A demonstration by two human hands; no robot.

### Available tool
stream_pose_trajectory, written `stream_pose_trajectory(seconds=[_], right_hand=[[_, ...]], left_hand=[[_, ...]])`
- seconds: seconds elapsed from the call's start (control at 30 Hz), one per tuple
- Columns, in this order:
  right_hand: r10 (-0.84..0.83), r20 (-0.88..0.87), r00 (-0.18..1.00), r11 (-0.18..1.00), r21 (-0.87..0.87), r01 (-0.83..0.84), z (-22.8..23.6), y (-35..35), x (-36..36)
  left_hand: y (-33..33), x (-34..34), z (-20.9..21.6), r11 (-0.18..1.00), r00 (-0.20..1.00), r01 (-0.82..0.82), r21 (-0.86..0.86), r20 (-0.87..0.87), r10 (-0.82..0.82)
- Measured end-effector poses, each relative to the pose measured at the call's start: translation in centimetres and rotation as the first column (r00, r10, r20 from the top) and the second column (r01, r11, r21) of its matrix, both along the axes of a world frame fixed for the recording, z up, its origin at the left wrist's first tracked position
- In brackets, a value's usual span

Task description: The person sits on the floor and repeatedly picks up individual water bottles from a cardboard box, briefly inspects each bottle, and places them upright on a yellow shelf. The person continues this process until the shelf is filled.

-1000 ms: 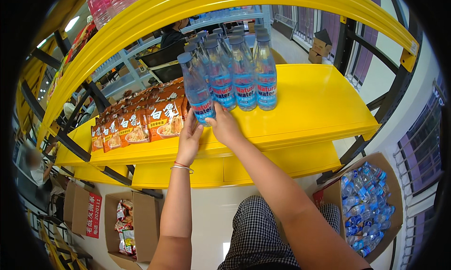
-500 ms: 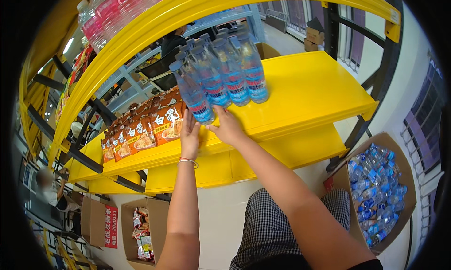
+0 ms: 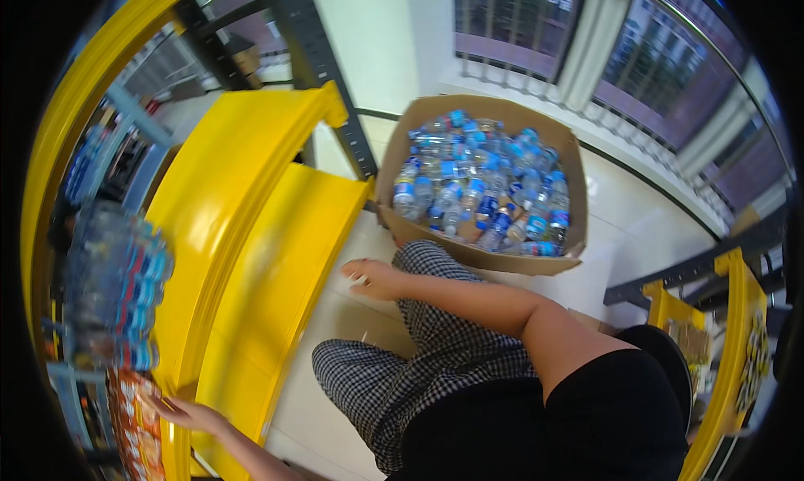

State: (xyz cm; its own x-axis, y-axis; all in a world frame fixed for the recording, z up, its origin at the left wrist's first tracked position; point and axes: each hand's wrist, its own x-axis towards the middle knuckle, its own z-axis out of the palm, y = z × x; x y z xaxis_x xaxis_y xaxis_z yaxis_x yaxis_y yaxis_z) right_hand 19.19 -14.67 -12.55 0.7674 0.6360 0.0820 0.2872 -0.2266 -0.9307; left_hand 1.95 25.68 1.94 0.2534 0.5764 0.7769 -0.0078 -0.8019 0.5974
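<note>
The left hand (image 3: pixel 191 413) is positioned at the front edge of the upper yellow shelf (image 3: pixel 205 171), in front of the orange-brown noodle packets (image 3: pixel 138 435); its fingers are extended and released, and contact with the packets cannot be determined. The clear bottles (image 3: pixel 126 288), blurred, stand in a group on the same shelf, beside the packets on the side toward the shelf's right end. The right hand (image 3: pixel 377 280) is located above the checked trousers (image 3: pixel 452 330), fingers loosely bent and released. A cardboard carton (image 3: pixel 576 200) of blue-capped bottles (image 3: pixel 494 180) rests on the floor near the shelf's right front corner.
</note>
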Motion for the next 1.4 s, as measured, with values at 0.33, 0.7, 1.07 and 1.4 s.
stream_pose_trajectory(seconds=[0.33, 0.7, 1.07, 1.4], right_hand=[[-0.751, 0.017, 0.66, 0.626, -0.299, 0.72, -11.0, -22.5, -2.0], [-0.782, -0.002, 0.623, 0.439, -0.712, 0.548, -11.7, -20.2, 0.6], [-0.598, -0.261, 0.758, 0.78, -0.409, 0.474, -16.4, -24.7, 10.2], [-0.565, 0.487, 0.666, 0.465, -0.479, 0.745, -17.0, -26.2, 35.1]], left_hand=[[-26.7, 0.3, -16.0, 0.385, 0.611, 0.451, -0.805, -0.037, -0.791], [-31.5, 8.1, -15.7, 0.301, 0.411, 0.229, -0.926, -0.189, -0.892], [-44.9, 27.9, -18.5, -0.046, 0.146, 0.137, -0.99, 0.066, -0.987], [-57.6, 47.6, -33.7, -0.606, 0.294, -0.096, -0.789, 0.56, -0.775]])
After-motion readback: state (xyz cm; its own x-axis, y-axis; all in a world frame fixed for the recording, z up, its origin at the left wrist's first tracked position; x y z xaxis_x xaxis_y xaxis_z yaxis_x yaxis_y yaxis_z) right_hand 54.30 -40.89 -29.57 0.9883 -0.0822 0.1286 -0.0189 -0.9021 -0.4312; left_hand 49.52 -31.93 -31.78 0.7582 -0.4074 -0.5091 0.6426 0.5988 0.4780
